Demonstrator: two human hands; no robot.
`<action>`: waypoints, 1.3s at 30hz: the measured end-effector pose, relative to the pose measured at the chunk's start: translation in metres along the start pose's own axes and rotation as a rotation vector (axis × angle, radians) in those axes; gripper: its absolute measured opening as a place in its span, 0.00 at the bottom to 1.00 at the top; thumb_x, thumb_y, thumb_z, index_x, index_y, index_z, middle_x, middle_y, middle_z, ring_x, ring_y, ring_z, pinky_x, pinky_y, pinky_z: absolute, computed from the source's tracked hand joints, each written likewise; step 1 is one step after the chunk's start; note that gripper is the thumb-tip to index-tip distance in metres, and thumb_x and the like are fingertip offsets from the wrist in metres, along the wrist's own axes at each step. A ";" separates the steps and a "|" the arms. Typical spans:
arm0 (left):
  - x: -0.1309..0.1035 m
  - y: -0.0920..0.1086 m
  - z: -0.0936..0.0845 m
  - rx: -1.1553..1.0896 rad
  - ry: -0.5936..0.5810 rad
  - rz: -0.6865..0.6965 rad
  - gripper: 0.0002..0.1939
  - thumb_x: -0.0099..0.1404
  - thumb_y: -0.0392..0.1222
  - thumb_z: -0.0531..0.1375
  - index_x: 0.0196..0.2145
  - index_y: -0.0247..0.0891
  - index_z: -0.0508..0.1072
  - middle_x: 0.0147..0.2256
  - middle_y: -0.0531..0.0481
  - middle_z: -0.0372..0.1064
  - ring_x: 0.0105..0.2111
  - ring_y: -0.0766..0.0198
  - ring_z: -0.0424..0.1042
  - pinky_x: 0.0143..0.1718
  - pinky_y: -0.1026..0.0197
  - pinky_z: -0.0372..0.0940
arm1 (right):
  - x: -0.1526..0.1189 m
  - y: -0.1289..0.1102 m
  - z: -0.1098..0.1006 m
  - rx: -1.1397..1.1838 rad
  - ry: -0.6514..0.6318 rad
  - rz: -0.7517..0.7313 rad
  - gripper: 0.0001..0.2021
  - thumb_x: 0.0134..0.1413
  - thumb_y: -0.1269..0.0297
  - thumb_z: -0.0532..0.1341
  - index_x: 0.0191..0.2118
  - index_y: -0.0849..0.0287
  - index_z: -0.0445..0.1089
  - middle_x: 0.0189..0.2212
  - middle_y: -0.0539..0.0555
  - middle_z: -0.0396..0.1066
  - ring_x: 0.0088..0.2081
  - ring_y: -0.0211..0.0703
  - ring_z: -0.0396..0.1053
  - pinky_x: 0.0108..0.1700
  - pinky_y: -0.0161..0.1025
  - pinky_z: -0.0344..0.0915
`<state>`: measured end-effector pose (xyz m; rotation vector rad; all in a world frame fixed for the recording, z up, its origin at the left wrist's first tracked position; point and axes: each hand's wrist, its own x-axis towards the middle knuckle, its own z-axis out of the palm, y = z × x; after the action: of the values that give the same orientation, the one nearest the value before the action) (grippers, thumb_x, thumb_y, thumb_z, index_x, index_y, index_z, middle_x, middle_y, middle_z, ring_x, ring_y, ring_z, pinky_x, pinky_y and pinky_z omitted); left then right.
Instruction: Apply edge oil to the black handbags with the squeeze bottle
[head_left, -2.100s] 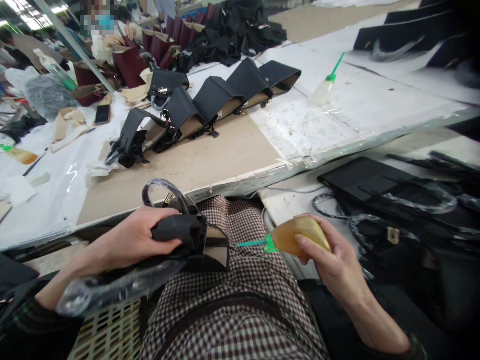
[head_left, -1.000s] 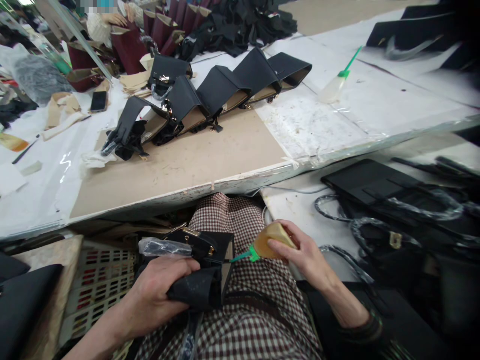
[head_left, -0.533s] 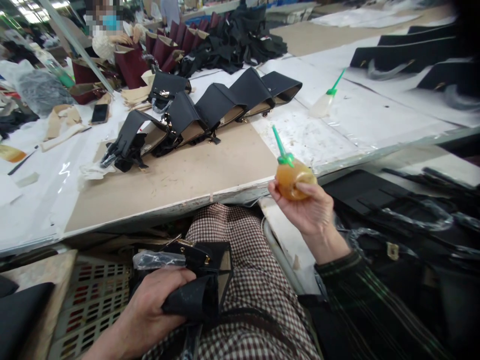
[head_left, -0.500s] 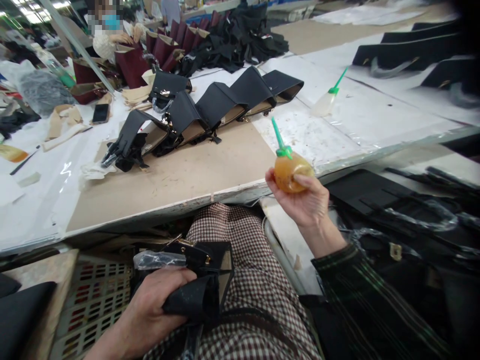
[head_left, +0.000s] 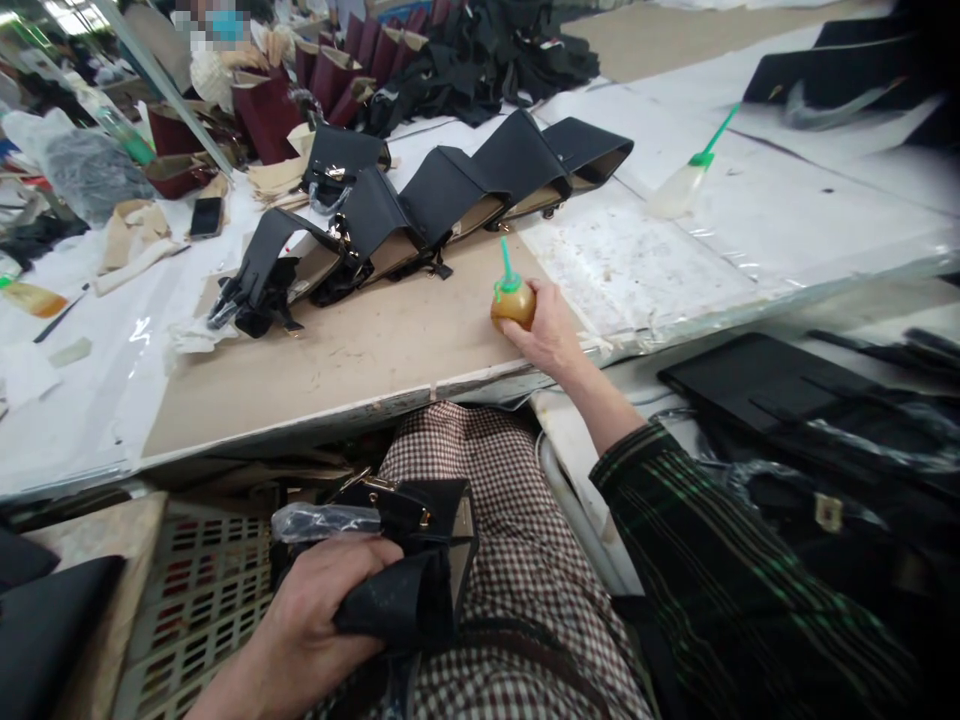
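Observation:
My right hand is wrapped round a squeeze bottle of amber liquid with a green nozzle pointing up. It is over the brown board near the table's front edge. Down at my lap, my left hand grips a black handbag with gold fittings and a plastic-wrapped handle. The bag rests against my checked apron, its beige-lined side facing right. Part of the bag is hidden by my fingers.
A row of black handbags stands across the board. Behind are maroon bags and a person at work. A second bottle lies tilted at right. A phone is at left, a plastic crate below, black bags beside me.
My right hand has moved left with the squeeze bottle, from beyond the board's right side to over the board. My left hand keeps its hold on the handbag. The view has shifted slightly.

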<state>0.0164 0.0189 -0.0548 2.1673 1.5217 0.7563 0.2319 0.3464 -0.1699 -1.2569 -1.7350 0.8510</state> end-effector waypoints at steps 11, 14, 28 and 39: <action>-0.018 -0.004 0.002 0.028 0.030 -0.037 0.13 0.73 0.53 0.60 0.45 0.41 0.74 0.37 0.51 0.83 0.36 0.64 0.84 0.42 0.71 0.74 | -0.238 -0.044 -0.023 0.244 -0.458 0.630 0.22 0.61 0.40 0.60 0.32 0.55 0.78 0.31 0.59 0.80 0.32 0.55 0.79 0.28 0.45 0.74; -0.020 -0.001 0.004 0.025 0.052 -0.023 0.14 0.73 0.54 0.60 0.44 0.42 0.73 0.36 0.49 0.83 0.35 0.63 0.84 0.40 0.71 0.75 | -0.268 -0.042 0.000 0.435 -0.599 0.812 0.25 0.55 0.38 0.63 0.29 0.59 0.78 0.30 0.61 0.80 0.29 0.52 0.79 0.24 0.40 0.73; -0.039 0.001 0.013 -0.174 -0.142 -0.179 0.22 0.55 0.25 0.65 0.46 0.42 0.78 0.44 0.50 0.84 0.42 0.57 0.84 0.42 0.69 0.77 | -0.282 -0.049 0.009 0.554 -0.414 0.719 0.11 0.44 0.54 0.74 0.28 0.54 0.78 0.24 0.50 0.75 0.29 0.44 0.70 0.33 0.39 0.69; -0.027 -0.013 -0.013 -0.112 -0.022 -0.180 0.16 0.62 0.41 0.70 0.48 0.45 0.78 0.41 0.52 0.83 0.39 0.59 0.83 0.43 0.67 0.75 | -0.266 -0.042 -0.005 0.529 -0.354 0.858 0.25 0.61 0.37 0.59 0.35 0.58 0.70 0.25 0.60 0.78 0.20 0.48 0.74 0.16 0.37 0.63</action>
<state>-0.0090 -0.0023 -0.0578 1.9225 1.5972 0.7359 0.2656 0.0802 -0.1906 -1.5230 -1.0272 1.9725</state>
